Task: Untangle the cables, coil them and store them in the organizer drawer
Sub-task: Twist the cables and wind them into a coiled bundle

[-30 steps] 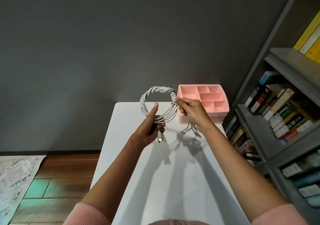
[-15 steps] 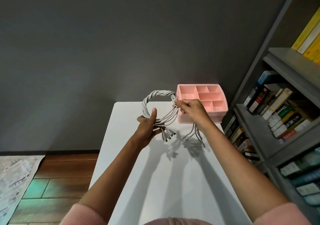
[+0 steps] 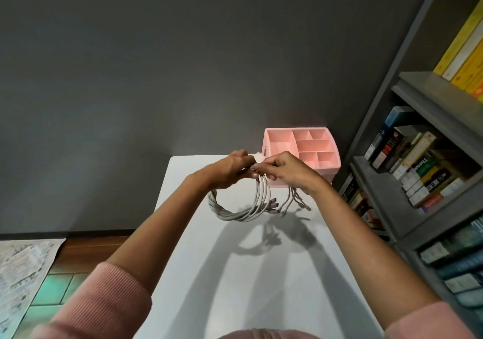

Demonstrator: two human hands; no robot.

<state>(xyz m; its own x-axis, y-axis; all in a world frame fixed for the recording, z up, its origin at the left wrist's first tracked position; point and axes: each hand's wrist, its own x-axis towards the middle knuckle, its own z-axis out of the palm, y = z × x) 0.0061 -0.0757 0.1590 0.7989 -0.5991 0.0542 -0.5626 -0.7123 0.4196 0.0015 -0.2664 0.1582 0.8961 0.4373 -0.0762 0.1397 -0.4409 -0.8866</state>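
**Dark grey wall, white worktop: both grips meet at the top of a cable coil**

Dark grey wall [image 3: 183, 64] fills the background behind a white worktop [image 3: 235, 273], with a grey bookshelf [image 3: 407, 208] full of books [image 3: 418, 166] along the right side. At the far right corner of the worktop stands a pink organizer [image 3: 326, 174], its top split into several open compartments.

The person reaches forward with both arms, pink sleeves [image 3: 104, 302] pushed up to the elbows. The left grip [image 3: 232, 168] and the right grip [image 3: 282, 168] sit close together, almost touching, just in front of the organizer. Each has its fingers curled and pinching the same spot: the top of a bundle of pale grey cables [image 3: 235, 214]. The cables form one round loop that hangs down from the two grips. The loop is held up off the worktop, and its shadow lies on the surface nearer the person. Several loose cable ends [image 3: 295, 202] with small plugs dangle below the right grip, beside the loop and in front of the organizer's lower edge.

Left of the worktop, a wooden floor [image 3: 86, 250] shows, partly covered by a printed sheet [image 3: 21, 268].
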